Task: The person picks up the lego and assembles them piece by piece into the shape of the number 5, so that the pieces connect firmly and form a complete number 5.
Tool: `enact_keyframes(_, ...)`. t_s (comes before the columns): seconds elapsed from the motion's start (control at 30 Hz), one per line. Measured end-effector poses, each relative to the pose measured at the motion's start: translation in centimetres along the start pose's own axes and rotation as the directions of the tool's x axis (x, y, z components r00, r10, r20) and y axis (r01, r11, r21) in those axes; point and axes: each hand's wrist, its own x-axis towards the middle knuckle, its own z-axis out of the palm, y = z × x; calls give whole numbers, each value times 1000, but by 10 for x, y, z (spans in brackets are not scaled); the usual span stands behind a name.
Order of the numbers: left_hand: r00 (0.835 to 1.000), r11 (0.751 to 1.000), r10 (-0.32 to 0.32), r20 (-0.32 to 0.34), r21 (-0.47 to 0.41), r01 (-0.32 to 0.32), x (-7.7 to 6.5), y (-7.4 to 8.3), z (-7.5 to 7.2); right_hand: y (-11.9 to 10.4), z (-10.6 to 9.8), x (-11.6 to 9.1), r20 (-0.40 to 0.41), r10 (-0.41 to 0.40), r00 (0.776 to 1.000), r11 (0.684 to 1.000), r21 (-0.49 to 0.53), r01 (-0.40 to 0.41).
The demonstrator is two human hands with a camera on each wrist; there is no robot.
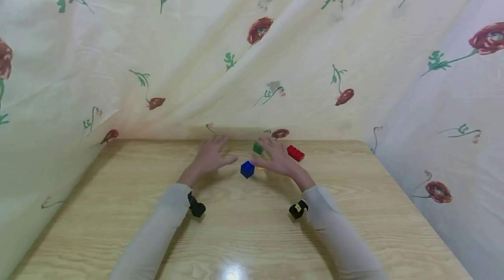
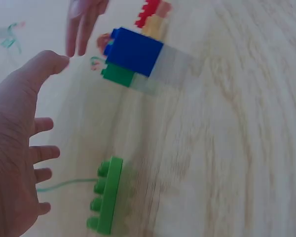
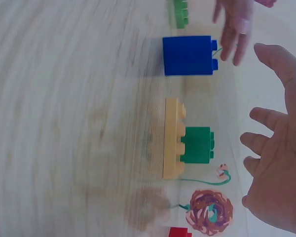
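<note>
My left hand [image 1: 210, 156] hovers over the far part of the table with fingers spread and nothing held. Beneath it, a light green toy brick [image 2: 108, 197] shows in the left wrist view; the hand hides it from the head view. My right hand [image 1: 277, 157] is likewise spread and holds nothing, above a flat yellow brick [image 3: 171, 140] and a dark green brick [image 3: 196, 144]. Between the two hands stands a blue brick [image 1: 247, 169], studs up. A red brick [image 1: 295, 153] lies just beyond the right hand's outer side.
The wooden table [image 1: 244, 236] ends at the back against a hanging flowered cloth [image 1: 197, 52], which also rises at both sides. Black wrist cameras, left [image 1: 196, 206] and right [image 1: 298, 209], sit at the sleeve cuffs.
</note>
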Motion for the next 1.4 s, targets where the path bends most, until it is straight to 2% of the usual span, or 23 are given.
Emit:
enact_keyframes(0.1, 999, 991, -35, -24, -128, 32, -2, -8, -6, -4, 0, 2, -21, -22, 1000, 999, 46, 23)
enact_keyframes(0.2, 998, 966, -63, -30, -253, 53, -7, -18, -10, -6, 2, 2, -10, -23, 1000, 994, 108, 24)
enact_keyframes(0.33, 998, 926, -62, 15, -373, 63, -18, -34, -12, -7, 8, 0, 29, -22, 999, 987, 159, 17)
enact_keyframes(0.5, 994, 887, -75, 78, -450, 102, -32, -53, -12, -8, 16, -3, 50, -40, 998, 974, 224, 28)
enact_keyframes(0.6, 994, 889, -62, 87, -448, 94, -37, -62, -12, -7, 20, -3, 63, -49, 997, 968, 247, 32)
enact_keyframes(0.77, 993, 892, -58, 103, -442, 98, -42, -69, -14, -8, 21, -1, 86, -40, 995, 972, 234, 19)
enact_keyframes(1.13, 991, 908, -75, 114, -403, 115, -41, -70, -18, -8, 22, 4, 114, -36, 993, 974, 226, 9)
enact_keyframes(1.4, 984, 906, -135, 118, -387, 171, -42, -69, -16, -8, 26, 3, 118, -18, 993, 976, 216, -8)
